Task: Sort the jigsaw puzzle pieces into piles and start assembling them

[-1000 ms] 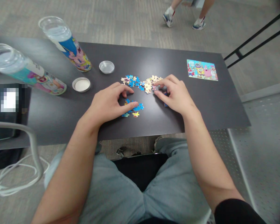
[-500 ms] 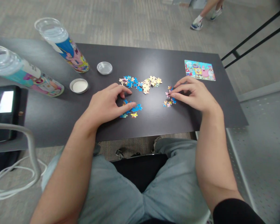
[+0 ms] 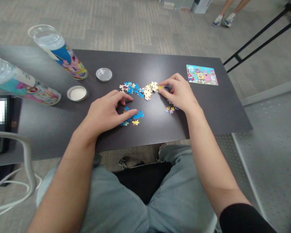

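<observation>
My left hand rests on the table, thumb and fingers apart, with the thumb tip at a small group of mostly blue jigsaw pieces. My right hand pinches a yellowish jigsaw piece at the right edge of a pile of pale, face-down pieces. Left of that pile and touching it are blue and pink pieces. Another small cluster of pink, yellow and blue pieces lies below my right hand, partly hidden by it.
A colourful cartoon picture card lies at the far right of the dark table. On the left stand two see-through printed tubes, with two round lids beside them. A cable loops at lower left. Someone's legs show beyond the table.
My right hand has moved left, from the small right-hand cluster to the edge of the pale pile. My left hand has stayed by the blue pieces. The view has shifted slightly.
</observation>
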Demonstrator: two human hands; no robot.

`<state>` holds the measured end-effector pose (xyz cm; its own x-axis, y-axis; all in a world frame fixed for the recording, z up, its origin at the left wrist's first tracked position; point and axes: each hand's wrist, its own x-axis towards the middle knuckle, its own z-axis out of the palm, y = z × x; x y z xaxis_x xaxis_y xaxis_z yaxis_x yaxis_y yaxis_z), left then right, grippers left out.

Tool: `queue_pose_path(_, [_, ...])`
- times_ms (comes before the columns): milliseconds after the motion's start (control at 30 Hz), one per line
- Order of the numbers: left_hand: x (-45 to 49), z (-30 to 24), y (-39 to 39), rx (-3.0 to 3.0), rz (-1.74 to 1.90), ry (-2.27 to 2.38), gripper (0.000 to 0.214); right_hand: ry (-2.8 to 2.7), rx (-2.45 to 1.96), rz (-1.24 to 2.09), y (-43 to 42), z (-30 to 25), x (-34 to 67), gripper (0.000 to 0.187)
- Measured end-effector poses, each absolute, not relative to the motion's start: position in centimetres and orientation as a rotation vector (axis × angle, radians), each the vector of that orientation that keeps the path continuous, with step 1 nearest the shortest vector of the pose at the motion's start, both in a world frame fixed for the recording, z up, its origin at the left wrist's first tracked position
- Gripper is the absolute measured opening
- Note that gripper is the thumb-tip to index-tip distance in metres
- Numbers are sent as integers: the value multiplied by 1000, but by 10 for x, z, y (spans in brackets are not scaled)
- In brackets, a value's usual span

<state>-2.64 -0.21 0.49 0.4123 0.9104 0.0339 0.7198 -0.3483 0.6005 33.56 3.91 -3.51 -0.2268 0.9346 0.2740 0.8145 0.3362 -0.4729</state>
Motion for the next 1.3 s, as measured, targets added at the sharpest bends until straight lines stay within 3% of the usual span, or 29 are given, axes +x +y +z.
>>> queue_pose_path(367, [-26,5,-2,2161,505,1371,68,-2094,-1505,370,35,-30,344,17])
queue_pose_path(1067, [-26,5,-1,2164,499,1373,67,-2085,-1431,455,28,-28,342,39])
queue_pose_path(1300, [-26,5,-1,2160,496,1376,66,-2084,-1453,445,31,-31,341,21])
